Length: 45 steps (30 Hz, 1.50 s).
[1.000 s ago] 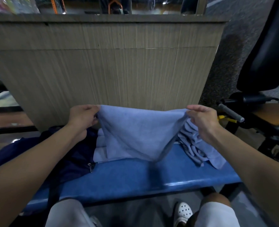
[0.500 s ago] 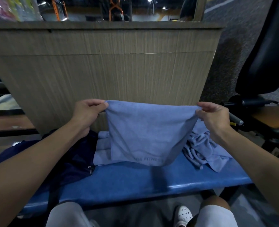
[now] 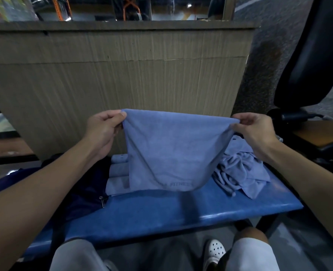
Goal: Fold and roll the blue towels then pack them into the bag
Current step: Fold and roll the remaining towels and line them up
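So the blue towel (image 3: pixel 173 151) is up in the air over the blue bench (image 3: pixel 181 212), looks doubled over, bottom edge hanging just above the seat with "FITNESS" printed near the hem. Left hand (image 3: pixel 101 132) pinches the top left corner and right hand (image 3: pixel 253 132) pinches the top right, thumb against fingers on both. I'd call this the folding step, with rolling not started on this one. Next it probably needs laying flat on the bench and rolling tight. Rolled towels (image 3: pixel 118 171) sit against the dark navy bag (image 3: pixel 79 188) on the left, and crumpled towels (image 3: pixel 241 173) wait on the right.
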{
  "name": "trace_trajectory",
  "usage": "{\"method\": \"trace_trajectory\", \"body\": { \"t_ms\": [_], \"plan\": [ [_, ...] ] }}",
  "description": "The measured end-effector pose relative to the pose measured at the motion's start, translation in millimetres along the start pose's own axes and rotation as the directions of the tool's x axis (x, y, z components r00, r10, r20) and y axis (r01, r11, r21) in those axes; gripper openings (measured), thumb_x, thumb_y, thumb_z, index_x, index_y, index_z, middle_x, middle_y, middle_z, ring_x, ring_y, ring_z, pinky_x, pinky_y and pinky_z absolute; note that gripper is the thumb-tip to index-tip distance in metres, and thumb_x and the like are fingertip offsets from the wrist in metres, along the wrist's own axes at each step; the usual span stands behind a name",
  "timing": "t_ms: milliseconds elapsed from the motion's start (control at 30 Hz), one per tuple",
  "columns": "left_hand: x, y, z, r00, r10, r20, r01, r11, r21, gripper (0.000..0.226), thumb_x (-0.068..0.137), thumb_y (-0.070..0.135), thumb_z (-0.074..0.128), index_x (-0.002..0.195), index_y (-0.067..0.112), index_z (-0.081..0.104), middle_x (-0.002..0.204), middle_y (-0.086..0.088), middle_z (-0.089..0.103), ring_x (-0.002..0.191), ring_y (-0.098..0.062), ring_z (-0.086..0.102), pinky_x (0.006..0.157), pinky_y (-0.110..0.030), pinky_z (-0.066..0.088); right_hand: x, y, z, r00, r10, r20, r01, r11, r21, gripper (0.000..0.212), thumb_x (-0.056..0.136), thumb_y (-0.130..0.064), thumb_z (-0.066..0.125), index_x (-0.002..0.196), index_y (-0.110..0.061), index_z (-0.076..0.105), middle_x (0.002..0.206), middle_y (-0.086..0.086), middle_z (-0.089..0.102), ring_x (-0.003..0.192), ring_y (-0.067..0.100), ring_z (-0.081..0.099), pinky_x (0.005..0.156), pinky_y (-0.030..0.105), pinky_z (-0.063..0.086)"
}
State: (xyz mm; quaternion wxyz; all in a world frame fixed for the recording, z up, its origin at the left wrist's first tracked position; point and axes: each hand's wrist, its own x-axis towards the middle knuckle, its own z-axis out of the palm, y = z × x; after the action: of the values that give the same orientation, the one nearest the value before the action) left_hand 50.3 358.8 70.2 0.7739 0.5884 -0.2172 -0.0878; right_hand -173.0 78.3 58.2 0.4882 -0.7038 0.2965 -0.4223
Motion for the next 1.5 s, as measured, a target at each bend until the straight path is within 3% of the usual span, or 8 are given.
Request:
{"method": "trace_trajectory", "body": {
  "t_ms": [133, 367, 533, 733, 900, 1067, 1333, 1500],
  "plan": [
    [4, 6, 4, 0.998, 0.061, -0.034, -0.062, 0.998, -0.03, 0.007, 0.086, -0.001, 0.068, 0.084, 0.006, 0.069, 0.071, 0.001, 0.072, 0.068, -0.008, 0.067, 0.067, -0.019, 0.053, 7, -8, 1, 0.986, -0.105, -0.132, 0.096, 0.993, -0.076, 0.004, 0.09, -0.009, 0.064, 0.091, -0.011, 0.067, 0.081, 0.012, 0.066, 0.068, 0.019, 0.058, 0.061, 0.032, 0.052],
    [-1, 6, 8, 0.991, 0.112, -0.067, -0.111, 0.994, 0.017, 0.007, 0.082, 0.0, 0.073, 0.088, 0.003, 0.07, 0.077, -0.004, 0.073, 0.072, -0.012, 0.069, 0.069, -0.021, 0.055, 4, -18, -7, 0.962, -0.191, -0.197, 0.164, 0.975, -0.147, 0.003, 0.09, -0.013, 0.065, 0.09, -0.015, 0.066, 0.077, 0.0, 0.063, 0.07, 0.01, 0.057, 0.058, 0.018, 0.046],
    [-19, -4, 5, 0.997, 0.055, -0.051, -0.052, 0.997, 0.05, 0.01, 0.083, 0.002, 0.073, 0.083, 0.011, 0.07, 0.072, 0.003, 0.074, 0.072, -0.008, 0.07, 0.066, -0.018, 0.054, -13, -7, -11, 0.969, -0.219, -0.112, 0.19, 0.955, -0.228, 0.002, 0.092, -0.012, 0.061, 0.091, -0.011, 0.063, 0.082, 0.01, 0.064, 0.064, 0.014, 0.055, 0.053, 0.022, 0.045],
    [-40, -11, -10, 0.999, 0.03, -0.017, -0.029, 0.996, 0.086, 0.012, 0.083, 0.004, 0.073, 0.078, 0.014, 0.069, 0.07, 0.001, 0.072, 0.063, -0.008, 0.067, 0.057, -0.019, 0.052, -27, 8, -20, 0.98, -0.179, -0.087, 0.163, 0.973, -0.165, 0.013, 0.094, -0.018, 0.062, 0.104, -0.009, 0.065, 0.088, 0.008, 0.066, 0.083, 0.019, 0.062, 0.074, 0.037, 0.052],
    [-38, -27, -13, 0.998, -0.065, -0.016, 0.066, 0.991, 0.117, 0.012, 0.082, 0.004, 0.075, 0.078, 0.013, 0.068, 0.07, -0.002, 0.071, 0.065, -0.012, 0.068, 0.059, -0.023, 0.055, -27, 28, -17, 0.986, -0.156, -0.059, 0.142, 0.972, -0.188, 0.007, 0.095, -0.018, 0.059, 0.093, -0.013, 0.064, 0.076, 0.0, 0.062, 0.073, 0.01, 0.055, 0.062, 0.025, 0.043],
    [-11, -76, -7, 0.984, -0.174, -0.035, 0.178, 0.958, 0.224, 0.008, 0.081, 0.003, 0.075, 0.082, 0.008, 0.069, 0.077, -0.006, 0.072, 0.068, -0.013, 0.069, 0.06, -0.024, 0.056, -7, 71, 8, 0.996, -0.09, -0.004, 0.087, 0.967, -0.239, 0.01, 0.095, -0.015, 0.059, 0.089, -0.008, 0.064, 0.076, 0.011, 0.064, 0.072, 0.02, 0.057, 0.064, 0.036, 0.046],
    [62, -198, -3, 0.971, -0.2, -0.13, 0.238, 0.862, 0.448, 0.017, 0.079, -0.005, 0.075, 0.077, 0.006, 0.061, 0.076, -0.014, 0.066, 0.074, -0.024, 0.063, 0.067, -0.031, 0.057, 44, 174, 58, 0.993, 0.017, 0.114, 0.048, 0.838, -0.543, 0.018, 0.09, -0.016, 0.066, 0.076, -0.006, 0.067, 0.073, 0.013, 0.067, 0.071, 0.027, 0.059, 0.064, 0.038, 0.048],
    [92, -242, 2, 0.994, -0.102, -0.046, 0.109, 0.777, 0.62, 0.02, 0.077, -0.005, 0.077, 0.077, 0.008, 0.061, 0.068, 0.0, 0.061, 0.063, -0.009, 0.056, 0.053, -0.005, 0.045, 61, 208, 78, 0.977, -0.099, 0.187, 0.208, 0.616, -0.759, 0.04, 0.087, -0.024, 0.063, 0.054, -0.03, 0.042, 0.059, -0.008, 0.046, 0.075, 0.029, 0.055, 0.068, 0.04, 0.035]
  ]
}}
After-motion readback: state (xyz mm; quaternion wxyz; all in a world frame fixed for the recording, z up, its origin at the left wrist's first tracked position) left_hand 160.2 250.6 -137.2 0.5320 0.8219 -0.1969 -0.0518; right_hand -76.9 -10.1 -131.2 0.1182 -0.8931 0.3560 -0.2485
